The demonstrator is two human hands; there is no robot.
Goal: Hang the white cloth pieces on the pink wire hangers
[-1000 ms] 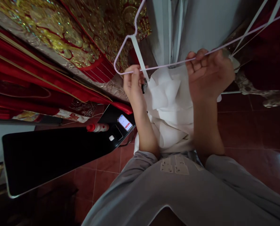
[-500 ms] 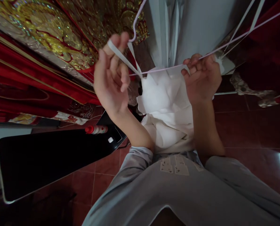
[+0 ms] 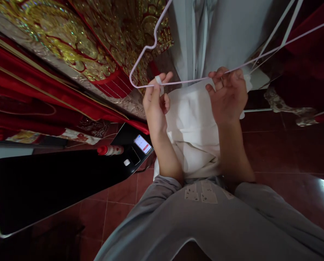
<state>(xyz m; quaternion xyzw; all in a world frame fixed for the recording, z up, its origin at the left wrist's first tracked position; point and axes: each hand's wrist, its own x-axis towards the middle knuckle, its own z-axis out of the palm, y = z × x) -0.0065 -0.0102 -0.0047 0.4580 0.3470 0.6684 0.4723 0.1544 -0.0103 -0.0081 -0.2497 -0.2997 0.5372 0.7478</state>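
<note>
A pale pink wire hanger [image 3: 148,47] is held up in front of me, its straight bar running to the right. My left hand [image 3: 156,108] is closed at the bar's left end, pinching a short white strap [image 3: 158,80] that loops over the bar. On the bar further right, my right hand [image 3: 228,98] is closed around the hanger, fingers curled and palm towards me. White cloth [image 3: 190,112] hangs below and behind the bar, between my two forearms. More white straps [image 3: 273,30] cross the hanger's right arm. Part of the cloth's upper edge is hidden behind my right hand.
Gold-sequined red garments [image 3: 96,47] hang on the left. A black tabletop [image 3: 55,188] carries a red-capped bottle [image 3: 110,150], a lit phone [image 3: 143,144], a dark phone-like slab and a small white case [image 3: 127,162]. Grey curtain [image 3: 232,32] hangs behind; dark red cloth hangs right.
My left hand has moved right and down, drawing the strap over the hanger's left end. That corner of the hanger now shows. The lit phone has come into view.
</note>
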